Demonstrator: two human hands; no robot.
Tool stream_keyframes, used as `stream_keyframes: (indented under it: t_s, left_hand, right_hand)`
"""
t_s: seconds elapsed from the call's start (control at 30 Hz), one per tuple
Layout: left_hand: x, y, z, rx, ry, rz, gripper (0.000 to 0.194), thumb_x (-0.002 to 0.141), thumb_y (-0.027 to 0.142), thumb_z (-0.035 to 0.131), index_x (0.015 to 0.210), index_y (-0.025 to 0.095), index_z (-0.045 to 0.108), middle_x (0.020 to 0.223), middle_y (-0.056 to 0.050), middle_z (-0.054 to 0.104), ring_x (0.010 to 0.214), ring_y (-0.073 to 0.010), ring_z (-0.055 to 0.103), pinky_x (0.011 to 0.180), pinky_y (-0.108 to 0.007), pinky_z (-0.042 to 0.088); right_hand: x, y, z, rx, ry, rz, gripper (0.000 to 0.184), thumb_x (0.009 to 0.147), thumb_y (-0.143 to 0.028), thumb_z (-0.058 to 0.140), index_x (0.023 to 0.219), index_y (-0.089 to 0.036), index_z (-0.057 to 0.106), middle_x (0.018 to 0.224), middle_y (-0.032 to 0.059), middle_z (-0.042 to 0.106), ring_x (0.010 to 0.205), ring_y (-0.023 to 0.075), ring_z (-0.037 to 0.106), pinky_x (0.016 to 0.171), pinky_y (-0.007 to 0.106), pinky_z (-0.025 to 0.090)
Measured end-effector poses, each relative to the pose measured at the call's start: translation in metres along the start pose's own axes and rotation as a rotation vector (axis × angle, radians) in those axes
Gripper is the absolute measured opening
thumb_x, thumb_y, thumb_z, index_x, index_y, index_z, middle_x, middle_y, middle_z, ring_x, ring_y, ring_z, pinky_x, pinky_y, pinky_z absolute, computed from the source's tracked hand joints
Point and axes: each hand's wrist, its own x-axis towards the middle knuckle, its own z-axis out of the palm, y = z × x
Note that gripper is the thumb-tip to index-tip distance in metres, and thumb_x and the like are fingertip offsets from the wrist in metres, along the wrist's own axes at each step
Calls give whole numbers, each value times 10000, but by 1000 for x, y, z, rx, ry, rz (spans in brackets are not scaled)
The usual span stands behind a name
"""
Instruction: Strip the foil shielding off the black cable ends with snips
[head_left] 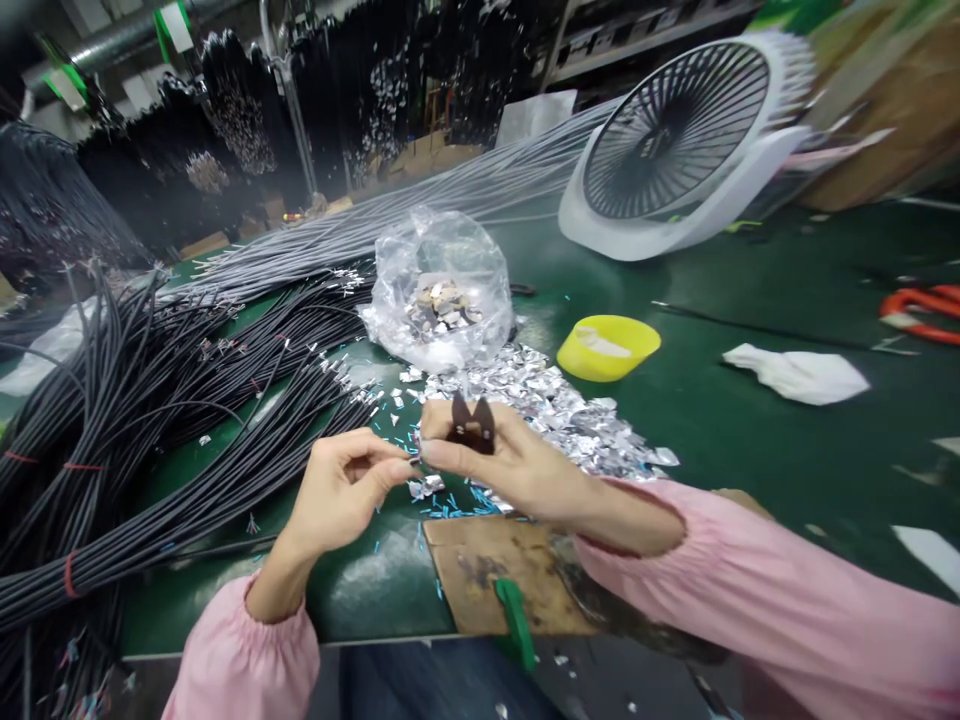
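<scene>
My left hand [341, 490] is closed, thumb and forefinger pinching what looks like a thin cable end [415, 460]; most of it is hidden by the fingers. A black cable runs up to the wrist from the left. My right hand [517, 465] meets it there, its thumb and fingertip pressed together at the same end. Tucked in the right hand is a dark two-pronged tool [472, 428], its pointed tips upward; the rest of it is covered. Silver foil scraps [570, 410] and blue wire bits [469, 503] lie beneath and around the hands.
Bundles of black cable [165, 490] cover the left; grey cables [337, 235] stretch behind. A clear plastic bag [442, 250] holds scraps. Beyond the right hand are a yellow cup [609, 348], a white fan [675, 150] and crumpled tissue [799, 373]. A brown board [465, 575] lies at the front edge.
</scene>
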Motion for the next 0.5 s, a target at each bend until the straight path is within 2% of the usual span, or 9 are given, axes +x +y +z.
stream_keyframes:
  t_s: [0.1, 0.17, 0.2, 0.33, 0.37, 0.4, 0.5]
  left_hand:
    - [1, 0, 4, -119, -28, -150, 449, 749, 515, 584, 519, 136, 507, 459, 49, 379, 388, -37, 302, 379, -181, 224]
    - [0, 0, 5, -135, -29, -178, 488, 750, 558, 556, 506, 146, 462, 453, 54, 362, 382, -34, 286, 378, -184, 210]
    - [-1, -1, 5, -134, -15, -175, 490, 746, 565, 556, 507, 148, 456, 457, 52, 368, 387, -36, 294, 382, -185, 216]
    - [-3, -5, 4, -102, 71, -124, 442, 753, 521, 568, 538, 140, 505, 492, 27, 437, 427, -51, 357, 413, -189, 255]
    - [-3, -5, 4, -85, 89, -110, 420, 761, 500, 566, 552, 138, 527, 498, 21, 453, 433, -56, 369, 416, -192, 263]
    - [-3, -6, 3, -61, 104, -94, 396, 769, 476, 562, 564, 137, 546, 501, 16, 466, 436, -61, 378, 416, -194, 269]
    - [-2, -6, 2, 40, 124, -23, 324, 782, 384, 563, 571, 140, 582, 497, 9, 489, 449, -76, 406, 421, -199, 287]
  right_hand:
    - [0, 2, 4, -455, 149, -267, 183, 768, -163, 458, 601, -176, 532, 565, -1, 461, 507, 101, 390, 464, 236, 274]
    - [2, 2, 6, -555, 188, -342, 174, 745, -118, 436, 618, -176, 541, 580, 5, 486, 510, 102, 409, 464, 233, 292]
    - [4, 2, 7, -539, 226, -310, 180, 764, -124, 433, 617, -176, 524, 579, 2, 483, 503, 98, 412, 462, 227, 306]
    - [10, 4, 3, -380, 525, -40, 281, 858, -276, 450, 591, -194, 425, 513, -37, 387, 448, 81, 361, 429, 213, 299]
    - [11, 4, 2, -366, 532, -22, 300, 864, -301, 455, 586, -194, 421, 508, -39, 384, 452, 81, 362, 437, 215, 299]
    - [11, 4, 1, -364, 464, -43, 314, 866, -309, 460, 577, -191, 425, 509, -35, 401, 463, 83, 373, 452, 218, 307]
    - [10, 0, 3, -325, 165, -111, 297, 854, -306, 484, 588, -174, 491, 574, 3, 501, 531, 96, 434, 511, 235, 339]
